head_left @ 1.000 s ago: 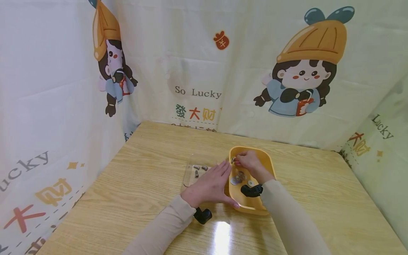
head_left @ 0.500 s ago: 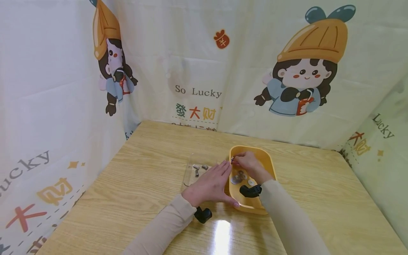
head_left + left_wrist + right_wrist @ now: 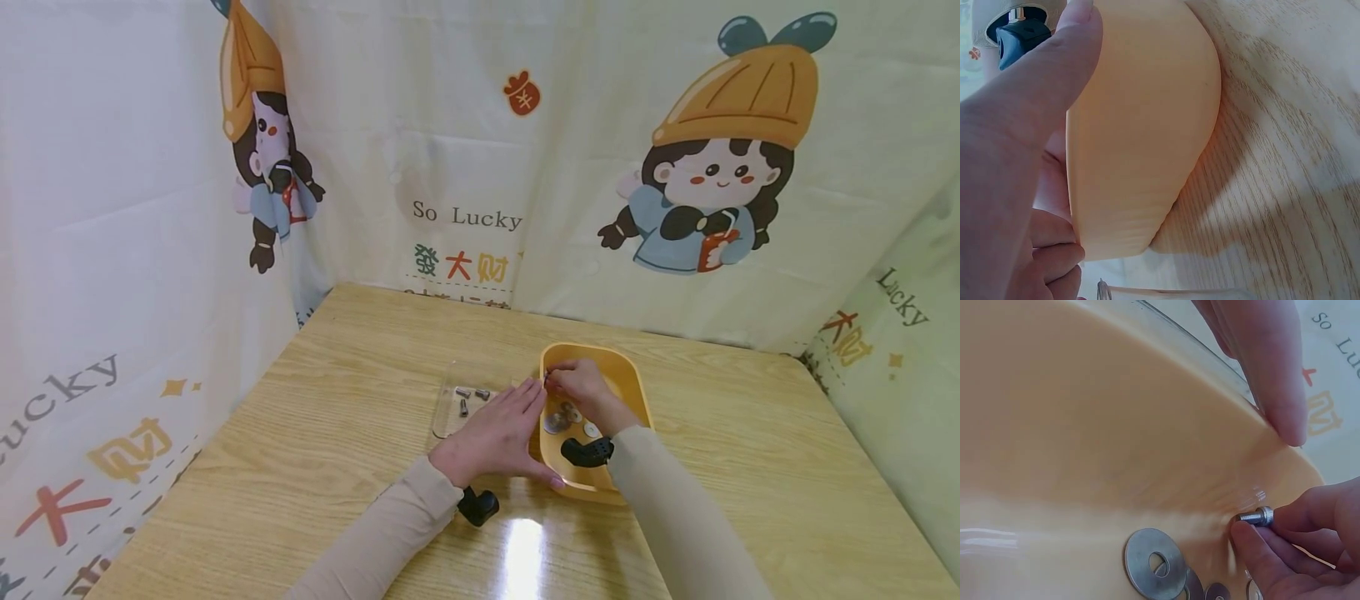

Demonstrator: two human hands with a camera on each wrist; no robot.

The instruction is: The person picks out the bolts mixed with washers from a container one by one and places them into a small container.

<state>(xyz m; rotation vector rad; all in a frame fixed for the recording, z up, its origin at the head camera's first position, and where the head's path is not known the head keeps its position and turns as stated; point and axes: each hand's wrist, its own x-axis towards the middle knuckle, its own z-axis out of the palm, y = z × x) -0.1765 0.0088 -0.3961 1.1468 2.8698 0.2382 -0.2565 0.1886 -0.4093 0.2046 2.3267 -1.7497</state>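
Note:
My right hand [image 3: 583,385] is inside the yellow-orange bin [image 3: 636,373], at its far left corner. In the right wrist view, its thumb and fingers pinch a small metal bolt [image 3: 1255,517] close against the bin's inner wall. Metal washers [image 3: 1155,565] lie on the bin floor near those fingers. My left hand [image 3: 498,433] spans the bin's left side with fingers straight. Its fingertips [image 3: 1291,434] rest on the far part of the rim, and the thumb lies at the near rim. The left wrist view shows the bin's outer wall beside the palm.
A clear shallow plastic tray [image 3: 441,427] stands left of the bin, partly hidden by the left hand, with three bolts [image 3: 463,408] in it. The wooden table [image 3: 360,400] reaches back to a printed curtain [image 3: 360,150]. Black wrist cameras [image 3: 478,507] hang below both wrists.
My right hand has lowered slightly, bringing the bolt down against the bin's left wall, where the head view barely shows it now. The left hand has stayed in place.

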